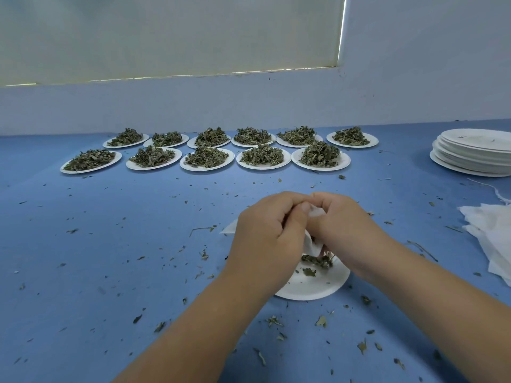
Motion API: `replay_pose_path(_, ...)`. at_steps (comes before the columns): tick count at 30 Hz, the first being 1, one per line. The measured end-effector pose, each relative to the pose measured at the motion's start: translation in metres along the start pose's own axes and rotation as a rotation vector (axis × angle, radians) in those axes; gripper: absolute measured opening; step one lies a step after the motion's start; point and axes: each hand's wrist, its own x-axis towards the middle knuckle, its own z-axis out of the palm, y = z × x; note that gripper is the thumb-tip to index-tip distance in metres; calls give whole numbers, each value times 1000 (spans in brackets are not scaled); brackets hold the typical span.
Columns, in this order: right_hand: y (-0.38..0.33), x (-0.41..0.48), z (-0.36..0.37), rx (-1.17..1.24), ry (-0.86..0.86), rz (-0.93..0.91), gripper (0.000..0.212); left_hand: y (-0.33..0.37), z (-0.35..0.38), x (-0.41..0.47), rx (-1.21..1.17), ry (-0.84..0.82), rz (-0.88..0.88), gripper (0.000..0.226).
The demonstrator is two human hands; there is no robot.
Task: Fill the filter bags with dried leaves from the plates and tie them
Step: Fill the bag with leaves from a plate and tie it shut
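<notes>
While the eleven loaded plates (91,161) are waiting in two rows along the far left and centre of the table (110,244), they are sitting well apart from the work spot, probably so the heaps are not getting knocked. Crumbs of leaf are lying scattered across the blue surface.

Left hand (265,239): fingers are curling round the filter bag (313,246), gripping it from the side. The bag is being held off the table, directly above the near plate (312,288), likely so spilled leaf is falling back onto it. Right hand (340,225): thumb and fingers are pinching the bag's upper edge, meeting the left thumb there. Whether they are closing the mouth or drawing a string, I cannot tell. A few dried leaves (318,262) are remaining on the near plate, so filling of this bag is looking nearly done.

Far right: emptied plates (475,153) are being stacked out of the way. Spare bags (492,233) are lying flat near the right hand, within easy reach.
</notes>
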Motion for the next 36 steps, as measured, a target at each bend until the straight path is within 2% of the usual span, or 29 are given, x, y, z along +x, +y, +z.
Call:
replay_pose_path(4, 1, 2, 5, -67, 4, -9, 27, 1, -2, 0, 28, -6, 16, 22)
replay_pose_path(8, -3, -2, -9, 226, -284, 124, 44, 2, -8, 3, 5, 38, -20, 22)
replay_pose_path(10, -7, -5, -17, 335, -409, 163, 44, 0, -9, 4, -25, 54, -54, 22)
replay_pose_path(11, -7, -5, -18, 347, -412, 165, 42, 1, -9, 4, -35, 58, -66, 25)
replay_pose_path(15, -3, -2, -10, 199, -172, 105, 17, 5, -6, 2, -35, 24, -67, 28)
replay_pose_path(19, 1, 1, -5, -9, -30, 8, 17, 6, -2, -1, -29, -23, -54, 21)
replay_pose_path(21, 1, 1, -7, -51, -15, -12, 12, 3, -2, 0, -19, -12, -64, 23)
replay_pose_path(28, -8, 0, -32, -56, -150, 49, 18, -5, -16, 8, 17, 119, -96, 25)
replay_pose_path(33, -12, 4, -52, -278, -45, 6, 17, -8, -24, 12, 28, 210, -129, 24)
replay_pose_path(36, -5, 5, -51, -481, -36, -66, 9, -10, -27, 14, 28, 254, -127, 25)
